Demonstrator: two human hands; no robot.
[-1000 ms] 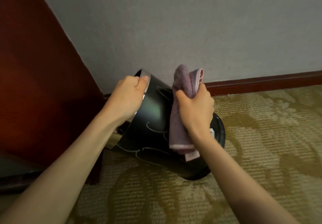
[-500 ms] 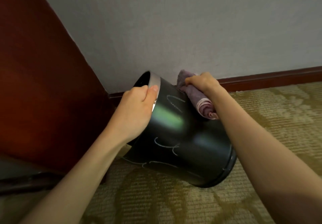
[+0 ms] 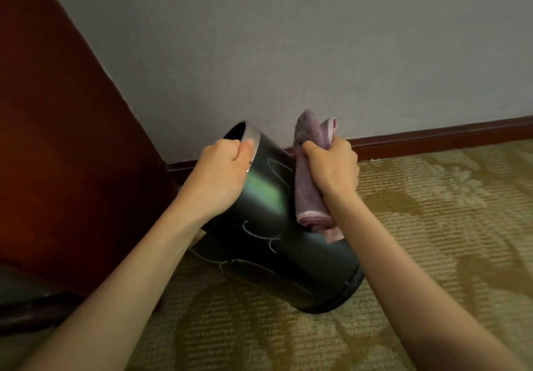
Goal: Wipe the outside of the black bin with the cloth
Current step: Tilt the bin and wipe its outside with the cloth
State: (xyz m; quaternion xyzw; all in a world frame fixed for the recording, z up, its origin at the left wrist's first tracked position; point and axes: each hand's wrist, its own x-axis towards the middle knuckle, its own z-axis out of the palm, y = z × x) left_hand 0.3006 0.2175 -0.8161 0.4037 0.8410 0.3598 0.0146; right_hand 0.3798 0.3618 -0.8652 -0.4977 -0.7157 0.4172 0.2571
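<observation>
The black bin (image 3: 268, 243) is tilted toward the left, its base on the carpet and its silver-rimmed mouth pointing up-left. White chalk-like scribbles mark its side. My left hand (image 3: 222, 177) grips the rim at the mouth. My right hand (image 3: 331, 168) is closed around a bunched purple cloth (image 3: 308, 197) with a pink edge, pressed against the bin's upper right side. Part of the cloth sticks up above my fist and part hangs below it.
A dark red wooden panel (image 3: 57, 140) stands close on the left. The grey wall (image 3: 288, 39) and a dark red skirting board (image 3: 432, 137) run just behind the bin. Patterned beige carpet (image 3: 432, 241) covers the floor to the right and front.
My right hand with the cloth has come back from the far side of the bin onto its upper right side. The left hand keeps its grip on the rim.
</observation>
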